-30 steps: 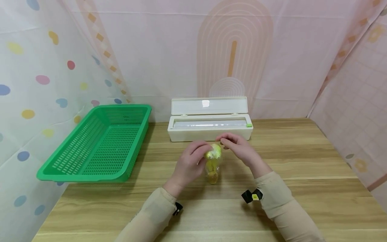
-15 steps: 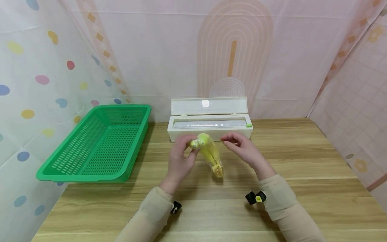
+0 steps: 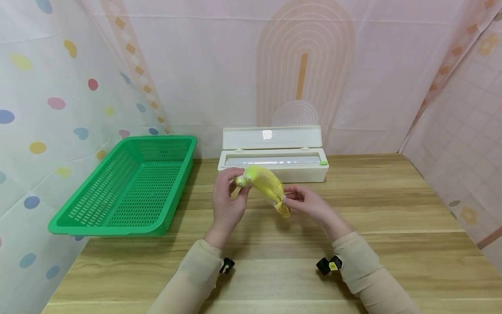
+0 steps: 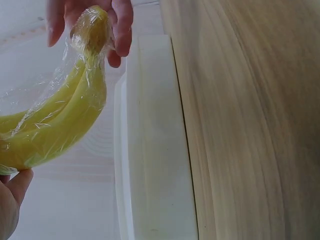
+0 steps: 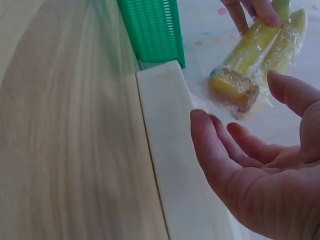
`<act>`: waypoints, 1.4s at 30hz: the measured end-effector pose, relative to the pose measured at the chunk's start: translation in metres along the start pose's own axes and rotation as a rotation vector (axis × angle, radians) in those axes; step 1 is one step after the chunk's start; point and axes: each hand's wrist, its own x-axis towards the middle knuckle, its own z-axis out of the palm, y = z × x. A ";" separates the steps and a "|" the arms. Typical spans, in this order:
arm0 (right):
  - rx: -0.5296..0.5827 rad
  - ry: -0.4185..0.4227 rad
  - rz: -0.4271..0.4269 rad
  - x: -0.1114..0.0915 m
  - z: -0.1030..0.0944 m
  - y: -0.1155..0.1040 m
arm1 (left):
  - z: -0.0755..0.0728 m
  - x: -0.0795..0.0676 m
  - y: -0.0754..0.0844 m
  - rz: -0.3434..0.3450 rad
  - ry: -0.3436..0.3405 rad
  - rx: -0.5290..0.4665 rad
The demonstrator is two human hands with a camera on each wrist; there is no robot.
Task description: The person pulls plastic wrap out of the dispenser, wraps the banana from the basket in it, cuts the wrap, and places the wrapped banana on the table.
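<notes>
Two bananas (image 3: 268, 181) in clear cling film, joined at the stem, are held above the table. My left hand (image 3: 227, 203) pinches them at their tip end, thumb below and fingers over the top. The brownish stem end (image 4: 92, 32) points right and down, with film bunched round it. My right hand (image 3: 311, 205) is at that stem end. In the right wrist view its fingers (image 5: 207, 137) and thumb are spread apart, with a gap between them and the wrapped stem (image 5: 232, 90).
Behind the hands stands a white cling film box (image 3: 274, 175), its lid (image 3: 290, 137) raised and a roll inside. A green plastic basket (image 3: 162, 229) sits on the left of the wooden table (image 3: 392, 218). Patterned cloth (image 3: 204, 65) hangs behind.
The left hand has lifted the bananas and swung their tips to the left, from pointing away to lying slantwise. The right hand has come down toward the stem end.
</notes>
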 end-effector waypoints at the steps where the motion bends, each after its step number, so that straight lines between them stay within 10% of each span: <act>1: 0.022 -0.010 0.012 0.000 0.001 0.000 | 0.000 0.000 0.000 -0.003 -0.001 0.000; 16: 0.005 0.175 0.038 0.006 0.000 0.007 | -0.006 0.003 -0.004 0.083 -0.140 0.121; 22: -0.132 0.326 -0.059 0.005 -0.006 0.004 | -0.014 0.007 0.003 -0.028 -0.295 0.219; 29: -0.265 0.398 -0.133 0.000 -0.009 -0.002 | -0.017 0.009 0.005 -0.039 -0.322 0.179; 42: -0.410 0.345 -0.189 -0.010 -0.019 -0.004 | -0.019 0.004 -0.001 -0.325 -0.478 0.152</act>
